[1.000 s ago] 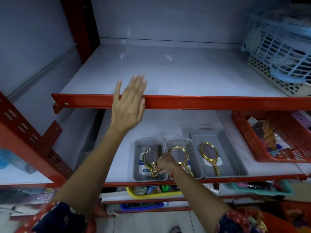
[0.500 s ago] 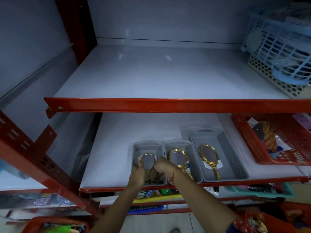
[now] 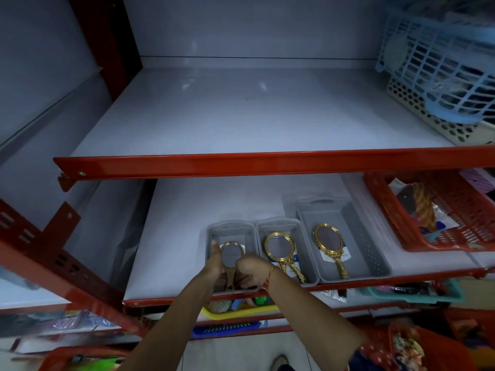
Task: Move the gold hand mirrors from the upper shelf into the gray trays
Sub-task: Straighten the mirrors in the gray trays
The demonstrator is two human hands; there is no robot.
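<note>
Gripping the leftmost gold mirror (image 3: 232, 257) over its gray tray (image 3: 211, 234), your left hand (image 3: 214, 266) and right hand (image 3: 250, 271) clamp it. Two other mirrors (image 3: 281, 249) lie in trays alongside.

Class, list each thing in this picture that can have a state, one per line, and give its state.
Upper shelf: no mirrors.
Left gray tray: mirror being placed.
Left mirror: gripped by both hands.
Middle mirror: lying in middle tray.
Right mirror: lying in right tray.
Left hand: gripping.
Right hand: gripping.

Gold-framed hand mirrors (image 3: 280, 250) in 3 gray trays (image 3: 356, 236); red shelf edge (image 3: 267, 163); red basket (image 3: 439, 210) at 3 o'clock, pale blue lattice basket (image 3: 439, 62) at 1 o'clock
</note>
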